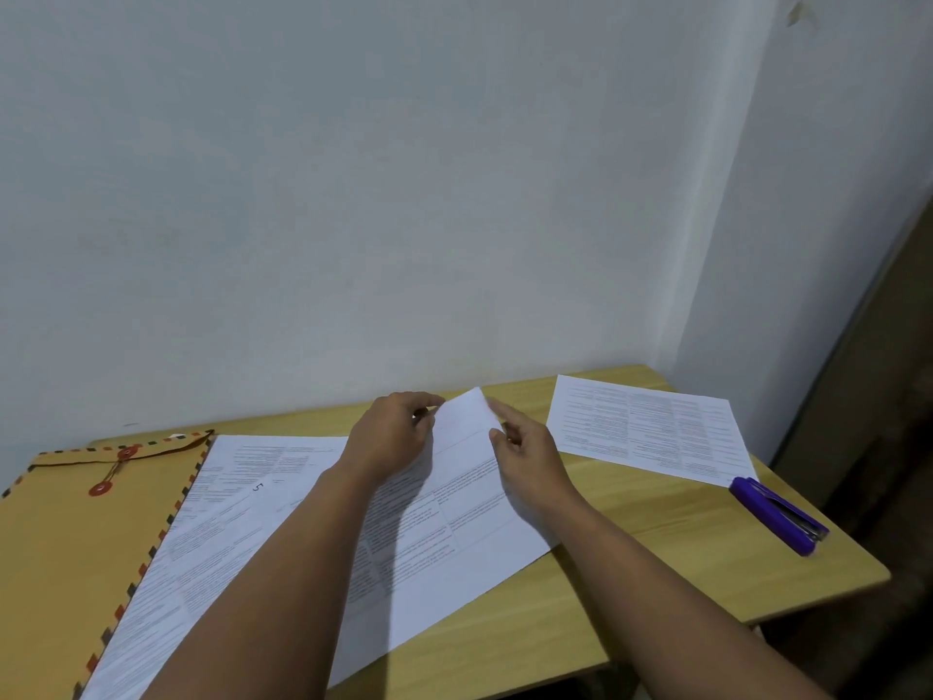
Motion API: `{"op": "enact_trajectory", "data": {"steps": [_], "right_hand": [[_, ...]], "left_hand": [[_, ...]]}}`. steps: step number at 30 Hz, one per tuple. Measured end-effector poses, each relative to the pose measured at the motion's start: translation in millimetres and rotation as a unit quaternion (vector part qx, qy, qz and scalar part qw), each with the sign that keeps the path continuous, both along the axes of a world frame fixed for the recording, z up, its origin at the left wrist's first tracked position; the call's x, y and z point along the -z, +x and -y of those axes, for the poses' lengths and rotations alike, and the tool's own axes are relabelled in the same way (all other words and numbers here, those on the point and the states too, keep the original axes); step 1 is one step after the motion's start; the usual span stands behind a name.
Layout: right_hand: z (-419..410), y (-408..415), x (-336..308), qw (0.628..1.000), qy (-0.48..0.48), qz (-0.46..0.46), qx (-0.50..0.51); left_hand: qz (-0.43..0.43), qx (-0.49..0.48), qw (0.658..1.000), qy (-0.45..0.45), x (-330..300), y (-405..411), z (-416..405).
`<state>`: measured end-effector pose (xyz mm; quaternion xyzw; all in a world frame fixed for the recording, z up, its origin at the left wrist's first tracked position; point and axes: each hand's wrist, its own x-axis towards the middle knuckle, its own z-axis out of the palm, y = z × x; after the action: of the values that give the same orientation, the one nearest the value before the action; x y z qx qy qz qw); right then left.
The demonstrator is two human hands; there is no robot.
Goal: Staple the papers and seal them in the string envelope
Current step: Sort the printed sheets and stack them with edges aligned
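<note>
A printed white sheet (454,512) lies tilted across the desk's middle, its far corner lifted. My left hand (389,437) pinches that corner from the left, and my right hand (530,457) holds the sheet's right edge close by. Under it lies another printed sheet (202,538), partly covering the brown string envelope (65,548) at the left, whose two red buttons show and whose flap is down. A third printed sheet (651,426) rests flat at the back right. The purple stapler (777,512) lies near the desk's right edge.
The wooden desk (656,563) stands in a corner against grey-white walls. Its right edge runs just past the stapler, and its front edge drops off at the lower right. A dark floor shows on the far right.
</note>
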<state>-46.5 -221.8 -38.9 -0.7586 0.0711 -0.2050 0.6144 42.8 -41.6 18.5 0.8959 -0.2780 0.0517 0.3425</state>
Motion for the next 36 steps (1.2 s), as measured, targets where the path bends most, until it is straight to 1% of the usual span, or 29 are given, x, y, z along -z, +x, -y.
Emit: {"op": "enact_trajectory", "data": {"steps": [4, 9, 13, 14, 16, 19, 20, 22, 23, 24, 25, 27, 28, 32, 33, 36], "right_hand": [[4, 5, 11, 0.999, -0.010, -0.006, 0.035], [16, 14, 20, 0.998, -0.029, -0.043, 0.026], [57, 17, 5, 0.992, -0.092, -0.084, 0.017], [77, 20, 0, 0.990, -0.104, -0.091, 0.034], [127, 25, -9, 0.979, -0.137, -0.103, 0.109], [208, 22, -21, 0.935, -0.199, -0.148, 0.255], [231, 19, -24, 0.914, -0.204, -0.189, 0.297], [276, 9, -21, 0.850, -0.214, -0.318, 0.361], [292, 4, -18, 0.822, -0.207, -0.377, 0.374], [304, -2, -15, 0.805, -0.188, -0.417, 0.379], [313, -7, -11, 0.805, -0.157, -0.432, 0.375], [320, -14, -8, 0.830, -0.087, -0.424, 0.353], [323, -18, -6, 0.837, -0.068, -0.411, 0.353], [326, -19, -9, 0.832, -0.094, -0.343, 0.427], [325, -19, -14, 0.836, -0.099, -0.319, 0.435], [315, -21, -34, 0.870, -0.116, -0.235, 0.417]], "left_hand": [[-0.005, 0.015, 1.000, -0.014, 11, 6, 8], [-0.018, 0.027, 0.999, -0.005, 25, 17, 21], [-0.016, 0.033, 0.999, 0.010, 35, 33, 33], [-0.017, 0.037, 0.999, 0.011, 37, 37, 36], [-0.019, 0.042, 0.999, 0.014, 41, 45, 43], [-0.025, 0.048, 0.998, 0.021, 48, 56, 53], [-0.028, 0.050, 0.998, 0.023, 50, 59, 56], [-0.036, 0.053, 0.998, 0.025, 54, 64, 61], [-0.039, 0.052, 0.998, 0.025, 55, 66, 63], [-0.044, 0.048, 0.998, 0.025, 56, 67, 64], [-0.048, 0.046, 0.998, 0.021, 56, 68, 66], [-0.057, 0.042, 0.997, 0.014, 56, 69, 67], [-0.062, 0.041, 0.997, 0.012, 55, 68, 68], [-0.099, 0.025, 0.995, 0.005, 49, 65, 69], [-0.103, 0.022, 0.994, 0.003, 46, 63, 70], [-0.093, 0.033, 0.995, -0.007, 33, 55, 70]]}}
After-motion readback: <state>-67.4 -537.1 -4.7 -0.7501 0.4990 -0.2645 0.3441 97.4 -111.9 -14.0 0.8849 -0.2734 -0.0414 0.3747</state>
